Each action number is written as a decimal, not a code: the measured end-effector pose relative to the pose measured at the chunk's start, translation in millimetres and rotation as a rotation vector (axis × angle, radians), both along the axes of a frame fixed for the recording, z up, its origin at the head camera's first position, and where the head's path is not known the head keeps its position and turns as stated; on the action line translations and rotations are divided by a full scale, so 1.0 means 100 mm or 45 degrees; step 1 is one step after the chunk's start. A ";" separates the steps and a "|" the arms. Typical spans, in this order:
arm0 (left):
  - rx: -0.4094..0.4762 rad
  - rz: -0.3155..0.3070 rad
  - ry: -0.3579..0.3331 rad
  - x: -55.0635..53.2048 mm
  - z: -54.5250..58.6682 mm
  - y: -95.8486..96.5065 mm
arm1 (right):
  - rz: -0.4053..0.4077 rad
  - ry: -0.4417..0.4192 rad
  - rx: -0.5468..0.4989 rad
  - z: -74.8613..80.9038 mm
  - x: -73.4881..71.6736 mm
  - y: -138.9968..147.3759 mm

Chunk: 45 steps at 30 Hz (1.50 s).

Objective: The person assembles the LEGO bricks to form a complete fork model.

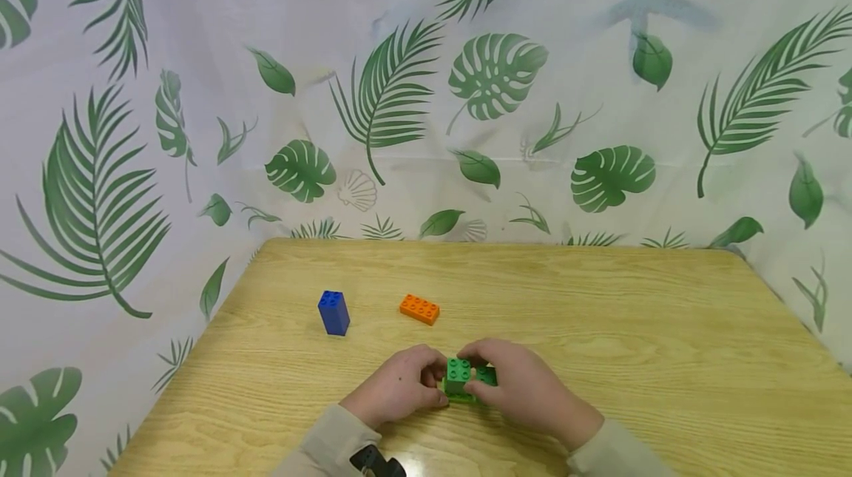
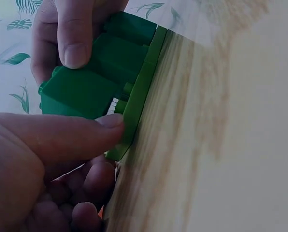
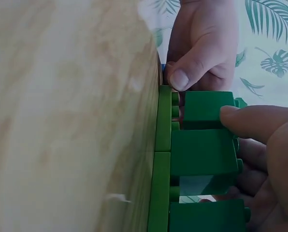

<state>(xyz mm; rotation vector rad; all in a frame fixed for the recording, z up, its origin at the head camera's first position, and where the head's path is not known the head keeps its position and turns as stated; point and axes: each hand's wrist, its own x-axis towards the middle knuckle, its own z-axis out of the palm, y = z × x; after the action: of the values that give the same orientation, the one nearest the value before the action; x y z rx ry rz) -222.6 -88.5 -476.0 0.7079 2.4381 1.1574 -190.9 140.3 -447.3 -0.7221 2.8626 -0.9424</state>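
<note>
My right hand pinches a green toy brick with studs on top. In the right wrist view this brick stands slightly apart from the studs of a light green plate, beside another green brick. A further green brick is in the same row, over a second light green plate. My left hand grips the near end of the first plate, its thumb against the edge in the left wrist view. The right hand's fingers are partly hidden behind the bricks.
A tall blue brick stands upright on the wooden table, toward the back left. To its right lies a flat orange brick. Behind the table hangs a white cloth printed with leaves.
</note>
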 end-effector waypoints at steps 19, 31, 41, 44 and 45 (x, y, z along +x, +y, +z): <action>-0.013 -0.005 -0.001 0.00 0.04 -0.02 | -0.017 0.106 0.200 0.04 -0.01 -0.06; -0.017 -0.010 0.007 0.00 0.03 0.00 | -0.040 0.142 0.270 0.02 -0.01 -0.10; -0.001 -0.022 -0.001 0.00 0.01 0.02 | 0.025 0.107 0.073 -0.03 0.01 0.15; -0.010 -0.040 -0.006 -0.01 0.02 0.00 | -0.010 0.067 -0.003 -0.04 0.02 0.28; -0.008 -0.042 -0.013 0.00 0.03 0.00 | -0.018 0.051 -0.015 -0.04 0.03 0.32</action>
<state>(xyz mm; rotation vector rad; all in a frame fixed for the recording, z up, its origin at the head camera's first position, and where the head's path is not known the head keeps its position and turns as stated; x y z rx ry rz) -223.0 -89.0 -473.2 0.7358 2.4114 1.1373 -188.2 172.6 -451.6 -0.7309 2.9025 -0.9588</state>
